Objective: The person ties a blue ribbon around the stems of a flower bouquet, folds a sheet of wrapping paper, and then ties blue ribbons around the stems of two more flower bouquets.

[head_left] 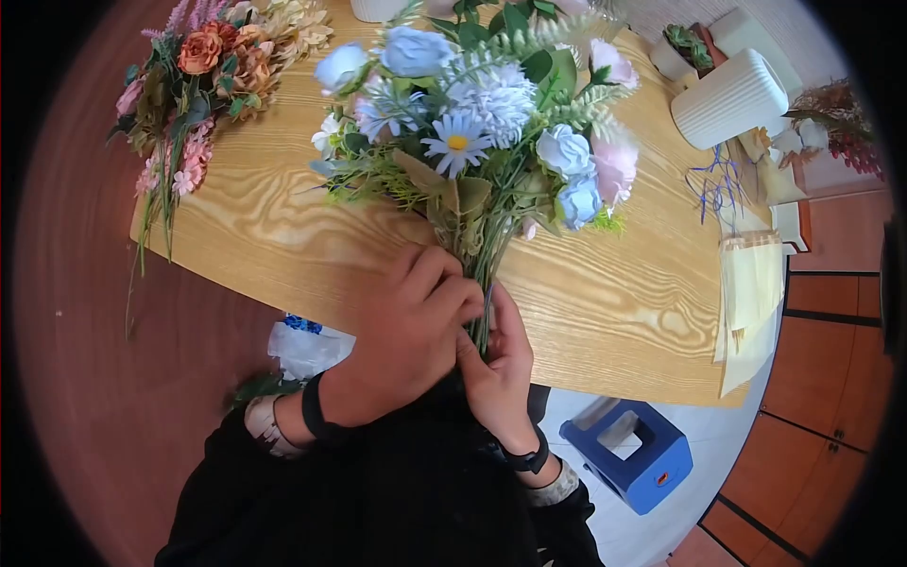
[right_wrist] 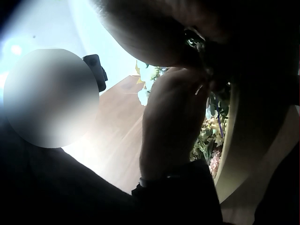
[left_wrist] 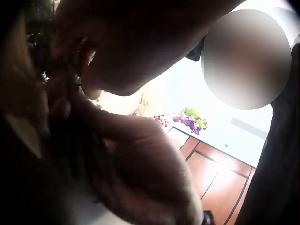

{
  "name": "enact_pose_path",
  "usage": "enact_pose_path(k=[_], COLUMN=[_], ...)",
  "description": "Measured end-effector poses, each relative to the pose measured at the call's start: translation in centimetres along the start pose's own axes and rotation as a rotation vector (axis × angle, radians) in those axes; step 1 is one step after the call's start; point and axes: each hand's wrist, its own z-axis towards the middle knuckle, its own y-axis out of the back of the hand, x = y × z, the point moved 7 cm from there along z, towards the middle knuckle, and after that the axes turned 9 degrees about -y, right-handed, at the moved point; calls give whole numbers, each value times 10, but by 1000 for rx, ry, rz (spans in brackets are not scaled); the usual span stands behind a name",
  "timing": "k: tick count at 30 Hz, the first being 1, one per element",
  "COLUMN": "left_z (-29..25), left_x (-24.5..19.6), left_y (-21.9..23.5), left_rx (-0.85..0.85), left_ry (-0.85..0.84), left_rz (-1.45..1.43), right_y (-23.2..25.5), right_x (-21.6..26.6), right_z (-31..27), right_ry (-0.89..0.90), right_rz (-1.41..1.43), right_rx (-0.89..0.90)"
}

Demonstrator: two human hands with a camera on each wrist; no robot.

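Observation:
A bouquet of blue, pink and white artificial flowers [head_left: 457, 142] stands over the front of the wooden table, its stems [head_left: 484, 255] gathered in a bundle. The right hand [head_left: 501, 364] holds the lower stems between thumb and fingers. Across the stems from the left, the left hand [head_left: 406, 326] has its fingers bent and pinches at the bundle; its fingertips are partly hidden. Both wrist views are dark: the left wrist view shows the two hands close together, and the right wrist view shows the left hand [right_wrist: 173, 117] at the stems.
Orange and pink flowers [head_left: 200, 52] lie at the table's left. On the right are a white ribbed vase [head_left: 730, 98], blue-purple ties [head_left: 720, 194] and cream paper sheets [head_left: 753, 293]. A blue stool [head_left: 631, 454] and a plastic bag [head_left: 307, 350] are below the table edge.

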Motion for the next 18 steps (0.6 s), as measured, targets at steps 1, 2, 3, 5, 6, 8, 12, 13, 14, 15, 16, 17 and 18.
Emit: enact_pose_path(k=[1,2,3,5,6,8,12,13,14,15,16,17,18], left_z=[2,4,2,-8,-9,-10,-9,-9,-12,-15,-19,-20,-24], left_x=[-8,-17,-22,-50,-57,-59,-49,-41,-43,-33,-20,-16,-4], left_y=[2,4,12,23,36,54,88,86,86,90,93,93,103], left_rx=[63,128,132,310,345,379,141,121,120,-65,-251,-248,-392], left_ry=[-15,-32,-32,-251,-280,-309,-442,-329,-331,-191,-43,-43,-69], left_rz=[-60,-122,-125,-615,-778,-939,-1117,-1096,-1096,-1220,-1337,-1341,-1357], right_y=[1,2,3,3,2,-2,-4,-4,-4,-5,-4,-4,-3], right_x=[0,0,3,5,4,6,6,9,9,7,7,7,8], right_z=[0,-1,1,7,7,7,6,6,6,5,4,3,4], right_ry=[-7,-15,-17,-84,-85,-2,82,84,5,-76,-76,-62,-47], right_rz=[46,93,94,175,177,123,46,44,86,128,127,136,143], right_rx=[-2,-7,-12,27,27,34,-15,-11,15,38,31,15,4])
